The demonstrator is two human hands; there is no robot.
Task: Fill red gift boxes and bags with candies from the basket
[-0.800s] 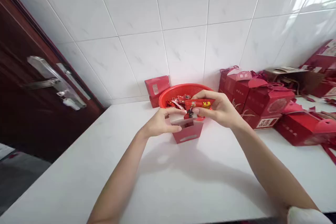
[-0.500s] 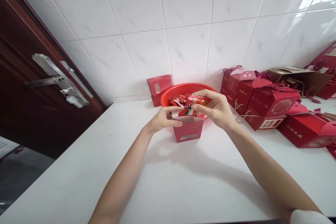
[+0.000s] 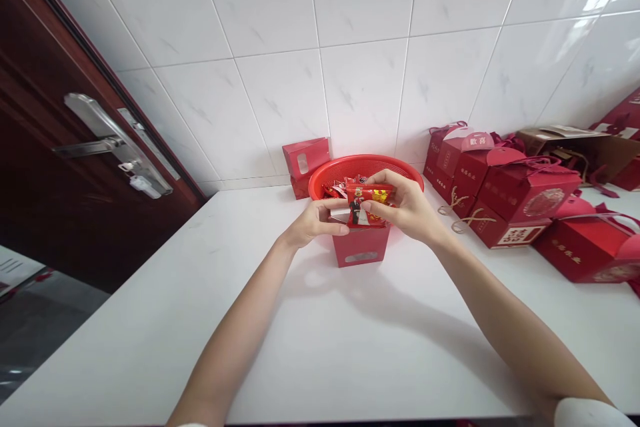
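Glossy white wall tiles [image 3: 360, 47] meet the desk [image 3: 310, 347] here, with a red plastic basket [image 3: 365, 165] of wrapped packets against them and red gift boxes [image 3: 525, 190] piled to the right. My right grip [image 3: 407, 208] is pressed together, pinching the end of a red snack packet [image 3: 370, 195], which sits just above the open mouth of a small red paper box [image 3: 360, 250] standing before the basket. My left grip [image 3: 313, 225] closes at the box's rim, against the packet's lower edge; I cannot tell whether it pinches packet, rim or both. I judge the step in hand to be lining the packet up over that opening, which calls for a steady, square hold.
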